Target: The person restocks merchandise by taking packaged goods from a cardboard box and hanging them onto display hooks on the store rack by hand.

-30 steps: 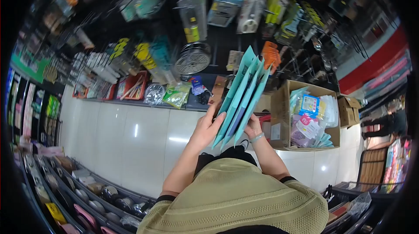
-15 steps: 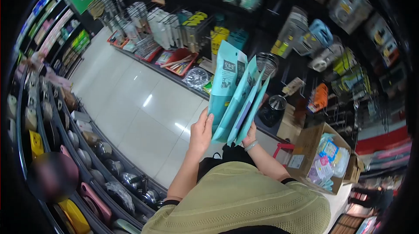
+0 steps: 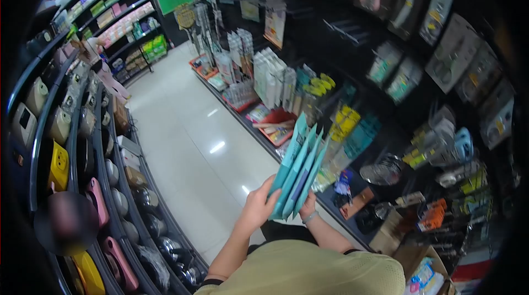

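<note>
Several flat teal packets (image 3: 296, 176) stand upright in a fanned stack in front of my body, their edges turned toward me. My left hand (image 3: 259, 205) is closed on the stack's left side, with the thumb along the nearest packet. On the other side, my right hand (image 3: 309, 207) grips the lower right edge, and its fingers are partly hidden behind the packets. A band circles my right wrist. Just beyond the packets, yellow-topped packs (image 3: 345, 121) hang from the rack.
A dark display rack (image 3: 308, 25) with hanging goods runs along the right. Its low ledge holds a red tray (image 3: 277, 127). Curved shelves of pans and pots (image 3: 146, 198) line the left. A tiled aisle (image 3: 187, 130) lies between. At bottom right stands a cardboard box (image 3: 413, 259) of packages.
My view has swung left and up along the aisle, so the rack and box appear farther right. The packets sit lower in view and more edge-on, still in both hands.
</note>
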`<control>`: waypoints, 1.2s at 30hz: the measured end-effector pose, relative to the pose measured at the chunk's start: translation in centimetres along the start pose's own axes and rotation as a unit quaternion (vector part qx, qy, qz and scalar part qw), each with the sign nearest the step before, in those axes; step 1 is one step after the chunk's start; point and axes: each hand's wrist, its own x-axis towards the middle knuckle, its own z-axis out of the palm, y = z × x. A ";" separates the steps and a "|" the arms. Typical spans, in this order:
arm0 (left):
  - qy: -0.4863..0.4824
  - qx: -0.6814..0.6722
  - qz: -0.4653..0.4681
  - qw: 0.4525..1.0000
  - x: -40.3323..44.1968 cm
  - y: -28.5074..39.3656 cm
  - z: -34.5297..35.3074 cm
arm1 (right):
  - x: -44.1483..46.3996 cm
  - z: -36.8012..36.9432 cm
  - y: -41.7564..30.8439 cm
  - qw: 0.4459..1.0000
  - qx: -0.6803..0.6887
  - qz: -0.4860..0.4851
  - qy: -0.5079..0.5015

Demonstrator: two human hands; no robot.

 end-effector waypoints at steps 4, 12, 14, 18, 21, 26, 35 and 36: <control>0.050 -0.118 0.065 0.990 6.0 -1.4 -3.9 | 7.0 6.2 2.4 0.997 -0.068 0.019 0.024; 0.233 -0.305 -0.063 0.921 11.7 -9.3 -7.6 | 20.3 9.5 7.6 0.997 -0.030 0.075 0.009; 0.255 -0.319 -0.103 0.907 13.4 -10.6 -8.9 | 22.1 10.2 8.8 0.993 -0.031 0.114 0.010; 0.285 -0.324 -0.114 0.895 17.0 -12.9 -12.0 | 26.4 10.4 11.2 0.990 -0.034 0.139 -0.010; 0.301 -0.354 -0.108 0.879 20.6 -15.4 -14.9 | 30.0 12.3 13.0 0.987 0.016 0.160 -0.013; 0.316 -0.389 -0.082 0.861 26.9 -19.7 -22.3 | 37.3 16.2 16.2 0.971 0.044 0.131 -0.193; 0.303 -0.594 0.023 0.745 41.6 -22.3 -40.6 | 49.3 26.3 23.0 0.996 0.042 -0.002 -0.083; 0.288 -0.627 0.016 0.724 42.6 -22.2 -41.9 | 49.9 27.3 23.6 0.998 0.025 -0.022 -0.054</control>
